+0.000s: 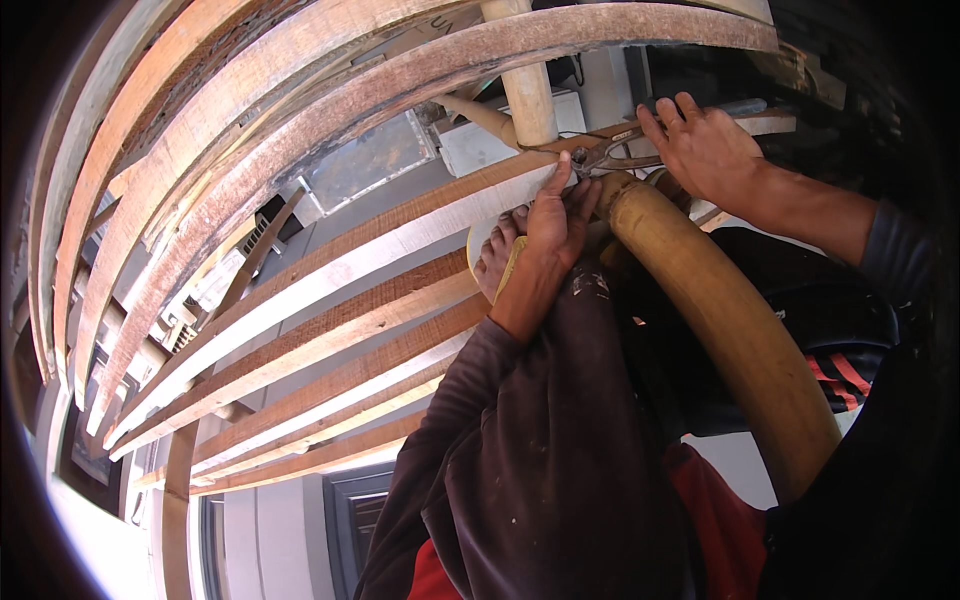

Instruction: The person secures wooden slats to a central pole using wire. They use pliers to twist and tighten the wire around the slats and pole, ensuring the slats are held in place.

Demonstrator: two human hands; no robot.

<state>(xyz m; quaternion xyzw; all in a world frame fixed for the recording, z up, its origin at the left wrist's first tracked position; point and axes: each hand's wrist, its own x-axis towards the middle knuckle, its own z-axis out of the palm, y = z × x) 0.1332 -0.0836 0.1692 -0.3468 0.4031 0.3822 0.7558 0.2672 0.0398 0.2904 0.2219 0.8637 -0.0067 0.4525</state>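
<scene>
Metal pincers [600, 157] have their jaws at a joint where an upright bamboo pole [530, 100] meets a long wooden beam [400, 235]. Thin dark wire shows around this joint. My right hand [705, 145] lies over the pincers' handles, closed on them with some fingers raised. Just below the jaws is my left hand [552, 225], its thumb pointing up beside them and its fingers bent in. Whatever those fingers pinch is hidden. A thick bamboo pole [710, 290] slants down to the right from the joint.
Several curved-looking wooden battens [330, 110] run across the upper left, with more beams [330, 345] below. My foot in a yellow-edged sandal [495, 255] rests at the beams. Far below are a grey panel [370, 160] and a dark-framed window or door [355, 515].
</scene>
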